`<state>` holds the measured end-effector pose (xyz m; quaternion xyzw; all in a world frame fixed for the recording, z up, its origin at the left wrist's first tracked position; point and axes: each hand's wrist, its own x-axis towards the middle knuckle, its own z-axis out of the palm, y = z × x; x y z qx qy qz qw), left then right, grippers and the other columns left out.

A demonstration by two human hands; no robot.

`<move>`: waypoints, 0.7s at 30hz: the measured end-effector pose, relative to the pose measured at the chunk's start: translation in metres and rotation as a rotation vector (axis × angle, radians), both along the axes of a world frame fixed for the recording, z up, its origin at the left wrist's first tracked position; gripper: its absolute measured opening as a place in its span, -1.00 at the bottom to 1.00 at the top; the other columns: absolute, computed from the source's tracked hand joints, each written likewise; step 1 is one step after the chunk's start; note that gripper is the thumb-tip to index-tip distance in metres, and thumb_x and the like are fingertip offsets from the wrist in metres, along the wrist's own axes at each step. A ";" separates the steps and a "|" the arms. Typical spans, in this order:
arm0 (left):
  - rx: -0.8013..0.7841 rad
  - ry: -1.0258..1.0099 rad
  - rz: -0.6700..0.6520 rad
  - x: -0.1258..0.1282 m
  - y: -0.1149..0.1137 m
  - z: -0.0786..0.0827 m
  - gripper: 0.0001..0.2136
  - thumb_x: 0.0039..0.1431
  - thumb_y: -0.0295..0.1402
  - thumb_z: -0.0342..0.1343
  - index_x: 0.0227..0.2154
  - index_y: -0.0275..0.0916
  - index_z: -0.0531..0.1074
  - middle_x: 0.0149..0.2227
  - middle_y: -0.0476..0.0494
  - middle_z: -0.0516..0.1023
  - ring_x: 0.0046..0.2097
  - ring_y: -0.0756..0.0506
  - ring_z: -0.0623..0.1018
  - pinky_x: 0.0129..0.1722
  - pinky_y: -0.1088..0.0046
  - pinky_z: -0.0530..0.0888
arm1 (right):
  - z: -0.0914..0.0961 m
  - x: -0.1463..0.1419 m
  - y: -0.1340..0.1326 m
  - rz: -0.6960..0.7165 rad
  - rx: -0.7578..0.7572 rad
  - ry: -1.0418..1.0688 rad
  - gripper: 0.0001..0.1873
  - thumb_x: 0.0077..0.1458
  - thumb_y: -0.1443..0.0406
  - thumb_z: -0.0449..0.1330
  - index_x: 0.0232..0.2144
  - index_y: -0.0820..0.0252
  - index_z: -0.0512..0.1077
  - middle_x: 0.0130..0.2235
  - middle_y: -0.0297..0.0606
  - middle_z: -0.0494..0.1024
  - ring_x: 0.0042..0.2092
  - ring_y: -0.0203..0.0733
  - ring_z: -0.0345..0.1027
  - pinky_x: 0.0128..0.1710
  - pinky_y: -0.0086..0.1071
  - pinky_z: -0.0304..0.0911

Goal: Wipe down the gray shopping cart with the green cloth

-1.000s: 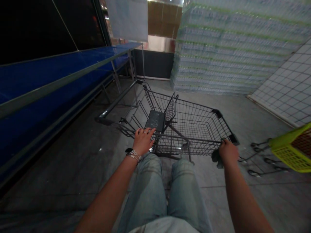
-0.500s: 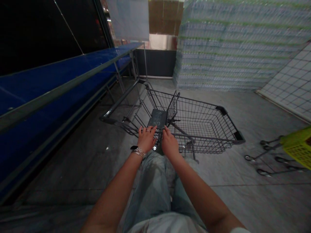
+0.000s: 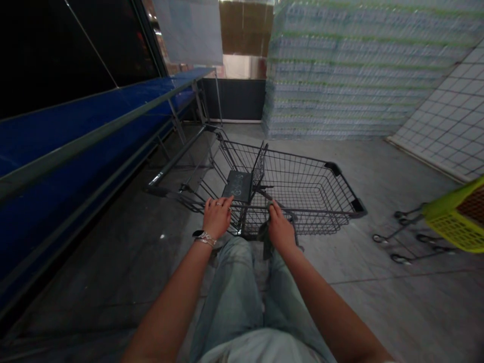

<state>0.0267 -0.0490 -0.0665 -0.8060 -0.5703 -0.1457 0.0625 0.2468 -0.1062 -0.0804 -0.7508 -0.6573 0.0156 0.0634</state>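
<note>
A dark wire shopping cart (image 3: 302, 212) stands side-on in front of my legs, its handle to the left and its basket to the right. My left hand (image 3: 217, 218) is on the near top rim beside the dark child-seat flap (image 3: 238, 184), with its fingers curled over the rim. A ring, a dark watch and bracelets show on that hand and wrist. Farther right along the same rim, my right hand (image 3: 281, 228) is closed on a dark cloth (image 3: 266, 239), which hangs below the fingers. Part of the cloth is hidden behind the hand.
A long blue counter (image 3: 41, 116) with metal rails runs along the left. Shrink-wrapped stacks of bottles (image 3: 351, 85) rise at the back. At the right are a yellow basket cart (image 3: 454, 227) on casters and a white grid panel (image 3: 446, 111).
My right hand has moved right along the rim with the cloth, away from my left hand. My left hand stays by the seat flap. The whole view has shifted slightly.
</note>
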 end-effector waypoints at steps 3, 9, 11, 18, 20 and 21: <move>0.013 0.000 -0.009 0.000 0.001 -0.001 -0.53 0.27 -0.33 -0.01 0.24 -0.10 0.31 0.11 -0.17 0.48 0.10 -0.24 0.40 0.27 0.07 0.12 | -0.004 0.063 -0.007 -0.181 0.016 -0.011 -0.40 0.28 0.35 -0.14 0.34 0.04 0.13 0.40 -0.11 0.07 -0.16 -0.19 0.50 -0.19 -0.29 0.39; 0.041 0.018 -0.022 -0.001 0.003 -0.005 -0.54 0.27 -0.31 -0.02 0.24 -0.11 0.31 0.10 -0.19 0.49 0.07 -0.26 0.41 0.25 0.04 0.14 | -0.013 0.196 -0.025 -0.442 0.067 0.012 -0.40 0.28 0.35 -0.17 0.34 0.18 0.14 0.36 0.08 0.13 -0.02 -0.03 0.46 -0.12 -0.21 0.34; 0.045 0.025 -0.024 -0.002 0.004 -0.006 -0.54 0.28 -0.30 -0.02 0.23 -0.11 0.32 0.10 -0.19 0.50 0.07 -0.26 0.41 0.25 0.04 0.13 | -0.013 0.231 -0.029 -0.526 0.060 0.020 -0.38 0.26 0.37 -0.20 0.34 0.16 0.14 0.36 0.09 0.13 0.01 0.01 0.44 -0.11 -0.16 0.33; 0.029 0.035 -0.005 0.006 0.003 -0.004 -0.55 0.26 -0.27 0.01 0.20 -0.13 0.34 0.08 -0.24 0.49 0.07 -0.30 0.40 0.25 -0.01 0.11 | -0.016 0.249 -0.026 -0.534 0.071 0.052 -0.33 0.20 0.40 -0.24 0.34 0.30 0.13 0.38 0.19 0.04 0.07 0.06 0.39 -0.17 -0.17 0.26; 0.015 0.041 0.015 0.010 0.001 -0.002 -0.59 0.24 -0.27 0.04 0.14 -0.13 0.39 0.05 -0.26 0.49 0.08 -0.30 0.39 0.26 -0.03 0.10 | -0.020 0.223 -0.021 -0.519 0.090 0.059 -0.33 0.22 0.39 -0.27 0.35 0.35 0.10 0.39 0.22 0.00 0.05 0.07 0.40 -0.18 -0.18 0.27; 0.009 0.047 0.021 0.012 -0.001 -0.001 -0.61 0.23 -0.27 0.06 0.11 -0.13 0.40 0.04 -0.27 0.49 0.08 -0.31 0.39 0.27 -0.04 0.10 | -0.022 0.207 -0.018 -0.506 0.099 0.057 -0.34 0.23 0.39 -0.27 0.34 0.36 0.10 0.39 0.23 0.00 0.03 0.07 0.42 -0.19 -0.18 0.28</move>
